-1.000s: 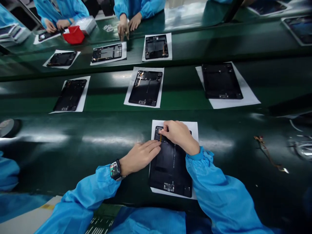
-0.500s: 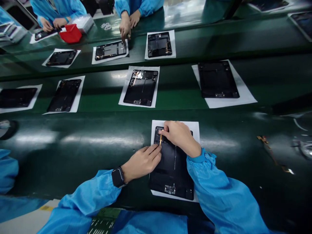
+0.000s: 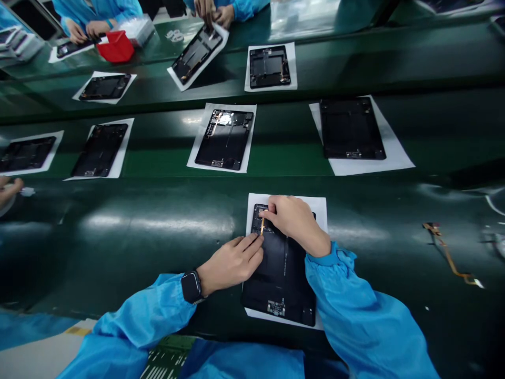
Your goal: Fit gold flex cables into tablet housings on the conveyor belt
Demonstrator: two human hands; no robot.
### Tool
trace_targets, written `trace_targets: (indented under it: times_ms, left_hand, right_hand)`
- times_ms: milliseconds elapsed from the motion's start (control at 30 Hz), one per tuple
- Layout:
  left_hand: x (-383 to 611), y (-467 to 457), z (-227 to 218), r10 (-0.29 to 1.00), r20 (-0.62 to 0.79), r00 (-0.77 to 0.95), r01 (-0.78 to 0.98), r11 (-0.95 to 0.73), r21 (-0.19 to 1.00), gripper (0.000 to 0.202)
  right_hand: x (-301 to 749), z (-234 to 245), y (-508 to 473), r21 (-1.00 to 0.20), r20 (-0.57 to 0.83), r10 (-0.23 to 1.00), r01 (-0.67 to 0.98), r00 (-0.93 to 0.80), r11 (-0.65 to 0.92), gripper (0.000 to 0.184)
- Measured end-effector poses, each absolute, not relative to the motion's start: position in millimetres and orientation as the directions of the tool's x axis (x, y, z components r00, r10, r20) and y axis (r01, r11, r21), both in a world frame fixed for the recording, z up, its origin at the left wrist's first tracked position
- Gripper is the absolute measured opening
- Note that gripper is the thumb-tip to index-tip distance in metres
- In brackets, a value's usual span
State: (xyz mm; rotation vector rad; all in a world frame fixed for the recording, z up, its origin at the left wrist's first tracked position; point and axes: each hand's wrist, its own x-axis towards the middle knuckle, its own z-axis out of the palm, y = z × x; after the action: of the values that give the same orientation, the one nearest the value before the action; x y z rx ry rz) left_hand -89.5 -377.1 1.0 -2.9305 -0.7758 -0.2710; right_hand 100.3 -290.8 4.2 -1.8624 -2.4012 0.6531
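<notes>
A black tablet housing lies in front of me on a white paper sheet, its inner side up. A thin orange flex cable runs along its upper left part. My right hand reaches over the top of the housing, thumb and fingers pinched on the cable's upper end. At the cable's lower end, the fingertips of my left hand are pressed together at the housing's left edge. The fingers partly cover the cable, so its ends are hidden.
Another flex cable lies loose on the green bench to the right. Beyond it, several housings on paper, such as one with a shiny patch, line the green conveyor. A red bin stands far left near co-workers.
Across the line, a co-worker has lifted and tilted a housing with its paper. Another person's hand has come in at the left edge. My own hands have hardly moved.
</notes>
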Motion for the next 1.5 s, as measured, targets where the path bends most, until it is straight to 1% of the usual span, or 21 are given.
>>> trace_targets:
  times_ms: [200, 333, 500, 600, 667, 767, 933, 1100, 1233, 1333, 1367, 1500]
  left_hand:
    - [-90, -377, 0, 0.482, 0.193, 0.855, 0.497, -0.867, -0.033, 0.019]
    - [-90, -378, 0, 0.487, 0.162, 0.858, 0.497, -0.868, -0.020, 0.019]
    - [-89, -378, 2, 0.488, 0.157, 0.858, 0.499, -0.866, -0.035, 0.021]
    - [-89, -378, 4, 0.490, 0.140, 0.861, 0.497, -0.867, -0.022, 0.020]
    - [-90, -377, 4, 0.494, 0.117, 0.862, 0.497, -0.868, 0.004, 0.019]
    - [-93, -375, 2, 0.503, 0.098, 0.858, 0.498, -0.864, 0.076, 0.017]
    - [-100, -373, -1, 0.566, 0.142, 0.812, 0.536, -0.819, 0.203, 0.023]
    - [-103, -373, -4, 0.594, 0.118, 0.796, 0.560, -0.796, 0.232, 0.033]
    - [-101, -372, -4, 0.592, 0.089, 0.801, 0.562, -0.795, 0.230, 0.033]
    - [-100, -372, -3, 0.581, 0.079, 0.810, 0.553, -0.803, 0.223, 0.031]
    - [-100, -372, -3, 0.578, 0.077, 0.812, 0.552, -0.805, 0.218, 0.031]
    - [-99, -373, -4, 0.568, 0.074, 0.820, 0.547, -0.814, 0.195, 0.031]
  right_hand:
    - [100, 5, -291, -0.350, -0.224, 0.932, 0.916, -0.284, 0.195, 0.024]
    - [101, 5, -291, -0.353, -0.225, 0.932, 0.915, -0.285, 0.195, 0.024]
    - [101, 4, -291, -0.350, -0.218, 0.932, 0.915, -0.288, 0.201, 0.025]
    - [101, 3, -291, -0.344, -0.215, 0.933, 0.917, -0.287, 0.203, 0.025]
    - [101, 3, -291, -0.340, -0.220, 0.932, 0.918, -0.289, 0.204, 0.026]
    - [101, 4, -292, -0.336, -0.221, 0.929, 0.918, -0.296, 0.212, 0.026]
    - [100, 5, -292, -0.322, -0.218, 0.930, 0.921, -0.297, 0.219, 0.024]
    - [98, 4, -293, -0.315, -0.203, 0.930, 0.920, -0.305, 0.233, 0.023]
    - [102, 9, -293, -0.376, -0.229, 0.921, 0.901, -0.316, 0.216, 0.021]
    - [112, 21, -294, -0.452, -0.227, 0.907, 0.863, -0.356, 0.225, 0.011]
    - [116, 26, -295, -0.486, -0.222, 0.902, 0.844, -0.370, 0.226, 0.011]
    - [133, 44, -308, -0.646, -0.224, 0.861, 0.731, -0.457, 0.220, 0.027]
